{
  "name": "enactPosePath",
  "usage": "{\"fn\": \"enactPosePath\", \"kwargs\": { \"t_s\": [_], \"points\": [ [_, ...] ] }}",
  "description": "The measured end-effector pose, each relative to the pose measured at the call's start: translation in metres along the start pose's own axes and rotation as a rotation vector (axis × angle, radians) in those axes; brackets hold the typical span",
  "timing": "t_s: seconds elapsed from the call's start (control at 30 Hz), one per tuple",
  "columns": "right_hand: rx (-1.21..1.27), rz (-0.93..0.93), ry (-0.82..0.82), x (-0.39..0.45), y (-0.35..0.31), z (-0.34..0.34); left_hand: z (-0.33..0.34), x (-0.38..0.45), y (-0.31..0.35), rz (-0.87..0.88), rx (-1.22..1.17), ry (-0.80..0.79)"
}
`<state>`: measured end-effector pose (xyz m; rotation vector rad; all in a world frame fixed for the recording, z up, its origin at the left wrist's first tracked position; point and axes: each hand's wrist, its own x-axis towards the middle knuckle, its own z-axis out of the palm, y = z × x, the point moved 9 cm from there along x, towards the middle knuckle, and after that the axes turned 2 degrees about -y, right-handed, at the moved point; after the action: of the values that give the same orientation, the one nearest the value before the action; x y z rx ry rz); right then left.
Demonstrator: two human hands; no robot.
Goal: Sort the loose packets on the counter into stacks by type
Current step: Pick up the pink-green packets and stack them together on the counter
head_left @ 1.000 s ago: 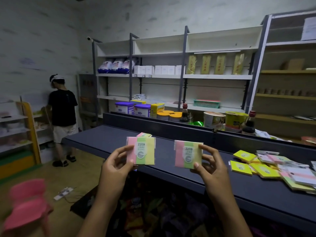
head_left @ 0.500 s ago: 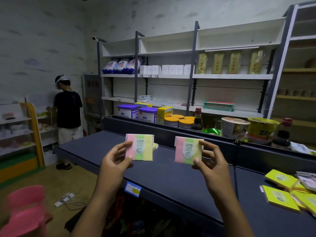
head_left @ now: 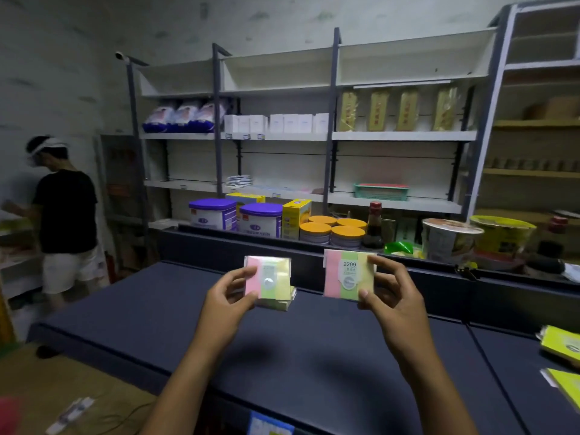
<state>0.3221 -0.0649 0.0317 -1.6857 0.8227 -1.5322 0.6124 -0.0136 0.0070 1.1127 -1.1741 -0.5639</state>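
While both hands are raised at the centre of the frame, each grasps one tri-colour packet by its edges. The left hand (head_left: pixel 227 296) pinches a pink, green and yellow packet (head_left: pixel 268 281) between thumb and curled fingers, low over a small stack of similar packets (head_left: pixel 282 301) on the dark counter (head_left: pixel 150 312); whether packet and stack touch cannot be determined because the print is blurred. The right hand (head_left: pixel 390 293) pinches a second tri-colour packet (head_left: pixel 349 275), label "2209" facing the camera, held clear of the counter. Yellow-green packets (head_left: pixel 561 343) lie at the right edge of the frame. Shelving (head_left: pixel 332 136) with tins and boxes fills the background. A person in a black shirt (head_left: pixel 64 211) stands at the left edge of the frame.
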Motion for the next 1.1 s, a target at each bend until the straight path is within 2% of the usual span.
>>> {"fn": "enactPosePath", "kwargs": {
  "t_s": [0.2,0.43,0.63,0.87,1.03,1.1],
  "points": [
    [-0.051,0.008,0.066,0.027,0.016,0.039,0.008,0.077,-0.063,-0.05,0.092,-0.221],
    [-0.116,0.028,0.113,0.034,0.032,0.065,0.017,0.115,-0.123,-0.087,0.241,-0.374],
    [-0.151,0.049,0.132,0.039,0.04,0.074,0.021,0.128,-0.15,-0.096,0.347,-0.407],
    [-0.172,0.062,0.115,0.045,0.047,0.089,0.024,0.129,-0.159,0.033,0.639,-0.435],
    [-0.161,0.097,0.092,0.054,0.055,0.098,0.02,0.128,-0.146,0.08,0.678,-0.47],
    [-0.16,0.117,0.084,0.059,0.06,0.102,0.01,0.134,-0.131,0.144,0.732,-0.418]
  ]
}}
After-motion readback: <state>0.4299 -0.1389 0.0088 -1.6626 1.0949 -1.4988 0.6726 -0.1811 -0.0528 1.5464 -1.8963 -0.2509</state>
